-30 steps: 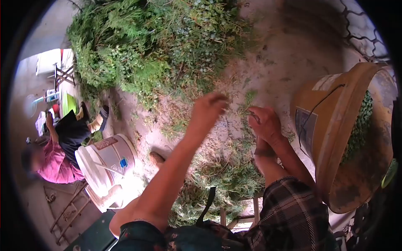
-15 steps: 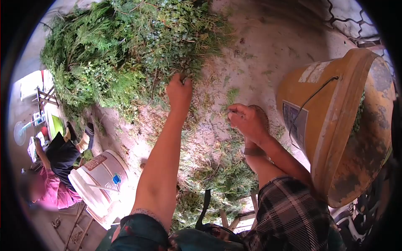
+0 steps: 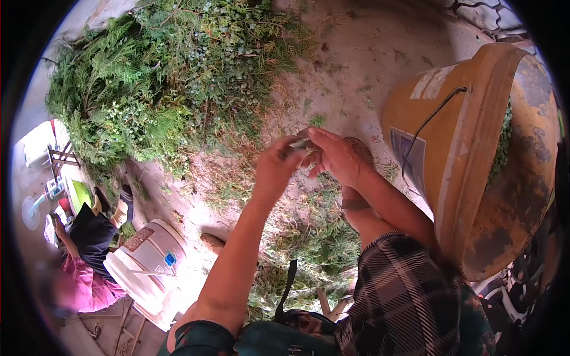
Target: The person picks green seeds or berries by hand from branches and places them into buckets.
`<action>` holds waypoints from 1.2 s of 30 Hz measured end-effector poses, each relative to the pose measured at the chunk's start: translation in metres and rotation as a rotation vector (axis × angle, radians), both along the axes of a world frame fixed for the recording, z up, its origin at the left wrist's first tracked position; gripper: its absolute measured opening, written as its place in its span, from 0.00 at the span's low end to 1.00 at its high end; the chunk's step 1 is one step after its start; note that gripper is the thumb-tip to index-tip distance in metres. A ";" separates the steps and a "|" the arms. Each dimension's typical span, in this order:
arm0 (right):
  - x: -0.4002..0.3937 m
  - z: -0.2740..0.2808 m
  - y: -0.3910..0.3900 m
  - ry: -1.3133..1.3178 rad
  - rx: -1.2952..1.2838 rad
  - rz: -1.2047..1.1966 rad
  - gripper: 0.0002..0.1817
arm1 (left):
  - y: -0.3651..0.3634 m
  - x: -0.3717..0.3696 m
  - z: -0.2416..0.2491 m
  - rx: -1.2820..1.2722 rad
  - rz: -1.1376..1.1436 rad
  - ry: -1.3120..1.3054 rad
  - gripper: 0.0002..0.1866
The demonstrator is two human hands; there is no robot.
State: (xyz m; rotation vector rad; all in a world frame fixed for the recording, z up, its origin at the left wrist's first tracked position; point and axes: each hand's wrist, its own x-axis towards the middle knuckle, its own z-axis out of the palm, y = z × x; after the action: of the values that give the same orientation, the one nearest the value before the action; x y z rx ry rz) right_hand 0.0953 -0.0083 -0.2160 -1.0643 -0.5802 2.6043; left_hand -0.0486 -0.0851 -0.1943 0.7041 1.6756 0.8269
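Observation:
My left hand (image 3: 276, 169) and my right hand (image 3: 339, 155) meet in front of me above the littered floor. Fingers of both are closed around a small pale-green bit (image 3: 300, 143), too small and too covered to name. Just beyond them lies a large heap of green conifer branches (image 3: 160, 77) carrying clusters of small bluish berries. Beneath my hands, loose sprigs and brown clippings (image 3: 237, 160) cover the floor. More cut greenery (image 3: 323, 243) lies close to my feet.
On my right a big yellow bucket (image 3: 427, 130) leans toward me, with small green pieces (image 3: 503, 148) inside. A white bucket (image 3: 148, 252) stands to the left. Beyond it sits another person in a pink top (image 3: 89, 282), near a small fan (image 3: 32, 210).
My left hand has drawn back from the edge of the branch heap and moved right. It now meets my right hand, which has moved slightly left and away from me.

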 end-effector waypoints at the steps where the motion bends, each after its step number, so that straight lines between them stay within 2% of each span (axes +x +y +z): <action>1: -0.001 0.003 0.001 0.067 -0.066 -0.019 0.18 | 0.001 0.012 0.006 0.188 -0.011 -0.067 0.15; 2: 0.000 -0.005 -0.001 0.068 -0.068 -0.023 0.18 | 0.003 0.007 0.007 0.185 -0.015 -0.067 0.15; 4: 0.005 -0.028 -0.008 0.035 0.018 0.056 0.15 | 0.010 -0.016 0.006 -0.090 0.116 0.035 0.14; 7: 0.007 -0.036 -0.013 -0.049 0.049 0.089 0.15 | 0.022 -0.072 -0.046 0.117 0.213 0.577 0.08; 8: 0.007 -0.034 -0.013 -0.055 0.047 0.086 0.15 | 0.030 -0.079 -0.058 0.115 0.209 0.571 0.08; 10: 0.008 -0.022 -0.010 -0.146 0.087 0.185 0.17 | 0.043 -0.085 -0.070 0.049 -0.052 0.992 0.08; 14: 0.011 -0.009 -0.008 -0.131 -0.020 0.229 0.17 | 0.035 -0.072 -0.060 -0.001 -0.159 0.861 0.11; 16: 0.011 -0.010 -0.011 -0.153 0.030 0.219 0.17 | 0.016 -0.050 -0.045 0.085 0.119 0.615 0.11; 17: 0.012 -0.013 -0.013 -0.153 0.026 0.214 0.17 | 0.007 -0.040 -0.039 0.083 0.112 0.615 0.11; 19: 0.012 -0.023 -0.019 -0.108 0.014 0.095 0.17 | -0.009 -0.022 -0.025 0.035 0.280 0.364 0.12; 20: 0.011 -0.024 -0.020 -0.105 0.014 0.094 0.17 | -0.015 -0.015 -0.019 0.035 0.279 0.366 0.12; 22: 0.010 -0.024 -0.021 -0.039 -0.183 -0.038 0.16 | -0.020 -0.002 -0.008 0.077 0.097 0.170 0.14; 23: 0.010 -0.022 -0.020 -0.037 -0.184 -0.044 0.16 | -0.017 0.005 -0.001 0.116 0.044 0.000 0.14; 25: 0.014 -0.018 -0.018 0.051 -0.396 -0.077 0.14 | -0.002 -0.007 0.003 0.036 0.065 0.072 0.12; 26: 0.015 -0.020 -0.019 0.052 -0.399 -0.083 0.14 | 0.007 -0.016 0.001 -0.045 0.092 0.143 0.11; 29: 0.017 -0.029 -0.021 0.044 -0.304 -0.017 0.14 | 0.040 -0.061 -0.039 0.206 0.169 0.605 0.11; 31: 0.018 -0.030 -0.021 0.017 -0.324 0.000 0.13 | 0.062 -0.072 -0.061 0.193 0.111 0.930 0.12; 33: 0.017 -0.028 -0.021 0.003 -0.312 -0.006 0.13 | 0.069 -0.079 -0.080 0.180 0.075 0.968 0.13; 35: 0.020 -0.026 -0.021 -0.009 -0.304 -0.015 0.13 | 0.070 -0.077 -0.079 0.165 0.035 1.007 0.13; 36: 0.020 -0.026 -0.021 -0.012 -0.281 0.005 0.13 | 0.064 -0.077 -0.075 0.120 0.034 0.904 0.14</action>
State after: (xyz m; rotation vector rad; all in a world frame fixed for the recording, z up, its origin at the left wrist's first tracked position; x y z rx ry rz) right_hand 0.1157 -0.0293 -0.2416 -1.1600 -0.2218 2.7418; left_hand -0.1253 -0.0213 -0.2691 1.2541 2.4472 0.6662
